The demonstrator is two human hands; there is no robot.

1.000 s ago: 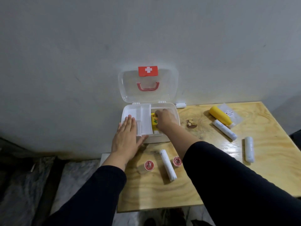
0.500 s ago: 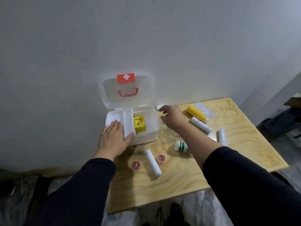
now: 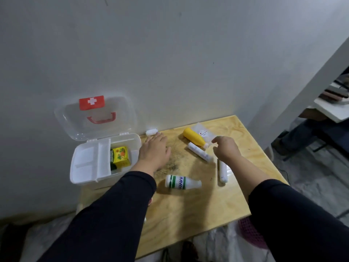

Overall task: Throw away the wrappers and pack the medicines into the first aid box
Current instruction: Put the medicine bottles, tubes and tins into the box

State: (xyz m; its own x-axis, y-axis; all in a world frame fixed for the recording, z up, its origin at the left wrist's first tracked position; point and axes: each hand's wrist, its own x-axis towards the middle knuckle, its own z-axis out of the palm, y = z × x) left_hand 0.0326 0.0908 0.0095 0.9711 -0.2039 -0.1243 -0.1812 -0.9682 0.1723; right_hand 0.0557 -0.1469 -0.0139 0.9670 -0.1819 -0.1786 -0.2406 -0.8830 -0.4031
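Medicines lie scattered along the bench (image 3: 188,214), with the first aid box (image 3: 105,159) at its far left corner, lid tipped back against the wall. One yellow carton (image 3: 120,156) sits inside the box, beside the white divider tray. Just right of the box the left hand (image 3: 154,150) lies flat and open on the wood, holding nothing, its fingertips close to a small white roll (image 3: 151,132) at the far edge. Nearer the front lies one white bottle (image 3: 182,182) with green bands, on its side; being round, it probably rolls easily and is best pinched across its body. Further right come one yellow bottle (image 3: 194,137) resting on a clear wrapper (image 3: 202,130), and two long white rolls (image 3: 200,154), likely soft and light. The right hand (image 3: 225,149) hovers loosely curled above them, gripping nothing.
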